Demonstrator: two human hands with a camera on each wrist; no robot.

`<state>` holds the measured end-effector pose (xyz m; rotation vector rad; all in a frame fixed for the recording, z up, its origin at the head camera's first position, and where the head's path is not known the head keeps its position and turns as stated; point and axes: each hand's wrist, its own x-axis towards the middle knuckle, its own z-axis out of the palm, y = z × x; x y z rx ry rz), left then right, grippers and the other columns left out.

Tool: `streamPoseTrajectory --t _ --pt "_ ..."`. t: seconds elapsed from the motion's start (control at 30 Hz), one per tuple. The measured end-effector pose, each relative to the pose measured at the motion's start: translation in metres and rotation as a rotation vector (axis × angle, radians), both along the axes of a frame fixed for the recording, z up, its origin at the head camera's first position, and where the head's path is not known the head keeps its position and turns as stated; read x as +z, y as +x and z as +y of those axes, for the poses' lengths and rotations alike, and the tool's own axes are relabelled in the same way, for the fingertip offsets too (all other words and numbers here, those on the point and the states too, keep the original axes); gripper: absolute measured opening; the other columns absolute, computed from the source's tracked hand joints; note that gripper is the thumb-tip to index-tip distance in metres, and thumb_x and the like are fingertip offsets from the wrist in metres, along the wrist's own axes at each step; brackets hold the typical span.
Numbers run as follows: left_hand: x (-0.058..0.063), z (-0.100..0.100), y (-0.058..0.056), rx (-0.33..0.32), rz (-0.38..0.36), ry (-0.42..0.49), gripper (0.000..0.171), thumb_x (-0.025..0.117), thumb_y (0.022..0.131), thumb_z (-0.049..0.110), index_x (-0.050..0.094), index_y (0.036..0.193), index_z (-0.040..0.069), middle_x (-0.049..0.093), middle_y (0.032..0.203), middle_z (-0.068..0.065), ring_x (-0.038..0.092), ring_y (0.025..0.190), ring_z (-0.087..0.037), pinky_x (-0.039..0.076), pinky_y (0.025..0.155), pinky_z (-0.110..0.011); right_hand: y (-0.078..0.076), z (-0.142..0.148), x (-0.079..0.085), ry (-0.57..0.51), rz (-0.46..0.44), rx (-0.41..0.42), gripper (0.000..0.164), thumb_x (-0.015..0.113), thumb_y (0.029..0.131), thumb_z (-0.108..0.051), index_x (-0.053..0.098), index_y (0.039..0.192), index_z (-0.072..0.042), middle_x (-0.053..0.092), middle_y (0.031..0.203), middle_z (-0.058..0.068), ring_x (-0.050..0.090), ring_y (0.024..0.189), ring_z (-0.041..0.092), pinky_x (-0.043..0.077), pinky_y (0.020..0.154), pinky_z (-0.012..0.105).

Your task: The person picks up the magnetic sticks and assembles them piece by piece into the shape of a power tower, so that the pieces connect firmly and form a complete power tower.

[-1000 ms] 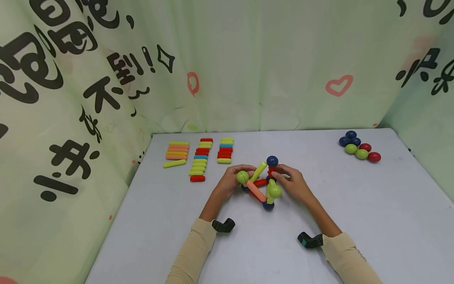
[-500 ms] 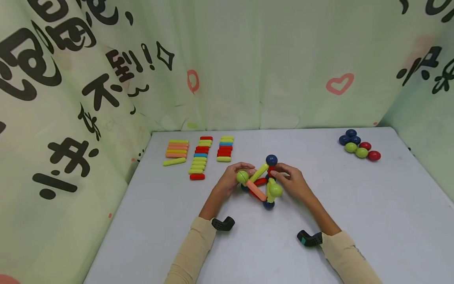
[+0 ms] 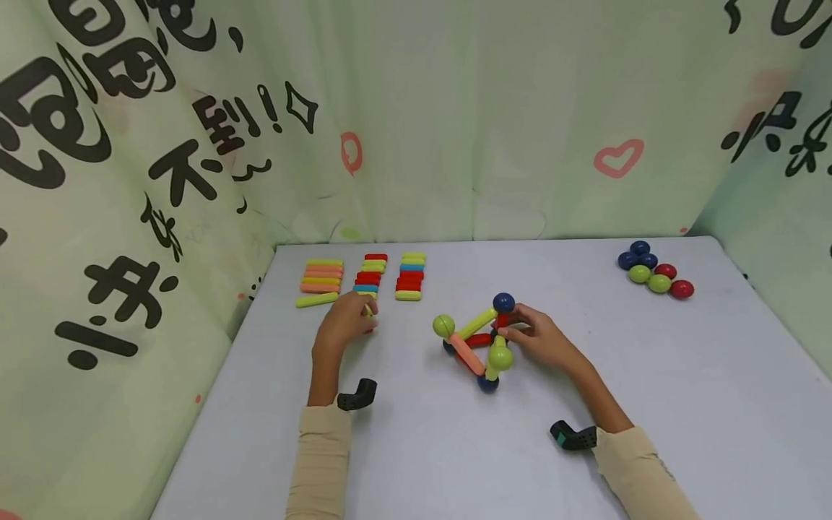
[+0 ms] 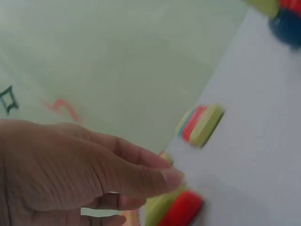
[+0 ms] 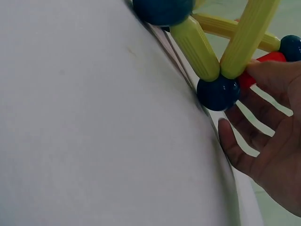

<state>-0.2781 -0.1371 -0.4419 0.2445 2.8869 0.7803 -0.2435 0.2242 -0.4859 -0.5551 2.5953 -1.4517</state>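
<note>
Reading by a clock face centred on the ball-and-rod frame (image 3: 468,352), a left stack of green, orange and yellow rods (image 3: 322,272) lies on the white worktop (image 3: 416,448) between nine and ten o'clock. At nine o'clock the left hand (image 3: 344,323) reaches over the near end of the middle column of rods (image 3: 368,277), its fingers bent; whether they pinch a rod I cannot tell. A right stack of rods (image 3: 411,275) sits between ten and eleven. The frame stands on the worktop, and from three o'clock the right hand (image 3: 539,337) grips its upright red rod (image 3: 502,321) below a blue ball (image 3: 503,302). Between two and three, well apart, lie seven loose balls (image 3: 659,283).
</note>
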Motion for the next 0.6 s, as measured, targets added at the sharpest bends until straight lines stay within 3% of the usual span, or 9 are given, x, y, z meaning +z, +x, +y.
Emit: streamPoseTrajectory --t 0.17,0.37,0.47,0.6 --pt "-0.003 -0.023 0.001 -0.023 -0.081 -0.093 0.018 0.079 0.081 0.01 0.073 0.098 0.007 0.063 0.098 -0.011 0.055 0.093 -0.023 0.052 0.081 -0.035 0.002 0.012 0.003 0.007 -0.026 0.132 0.044 0.059 0.094 -0.005 0.047 0.135 0.006 0.059 0.126 0.025 0.055 0.119 0.042 0.047 0.099 0.055" --pt "-0.007 -0.026 -0.002 -0.053 -0.096 -0.094 0.019 0.079 0.081 0.011 0.072 0.098 0.004 0.063 0.097 -0.009 0.055 0.091 -0.021 0.053 0.082 -0.034 0.001 0.018 0.001 0.03 0.015 0.201 0.046 0.07 0.088 -0.013 0.054 0.127 0.006 0.063 0.119 0.022 0.06 0.109 0.029 0.054 0.09 0.033" --pt "-0.004 -0.021 -0.001 -0.081 -0.075 0.013 0.02 0.076 0.085 0.014 0.069 0.1 0.002 0.064 0.097 -0.009 0.057 0.09 -0.021 0.053 0.08 -0.032 -0.001 0.018 -0.003 0.063 0.054 0.188 0.046 0.073 0.086 -0.016 0.057 0.122 0.006 0.065 0.113 0.02 0.062 0.102 0.023 0.055 0.086 0.029" --pt "0.005 -0.004 0.0 -0.124 -0.013 0.282 0.026 0.069 0.092 0.019 0.065 0.111 0.003 0.066 0.105 -0.009 0.06 0.099 -0.023 0.054 0.083 -0.034 -0.002 0.017 -0.004 0.103 0.035 0.16 0.044 0.074 0.084 -0.014 0.059 0.121 0.005 0.066 0.113 0.019 0.062 0.103 0.029 0.055 0.089 0.04"
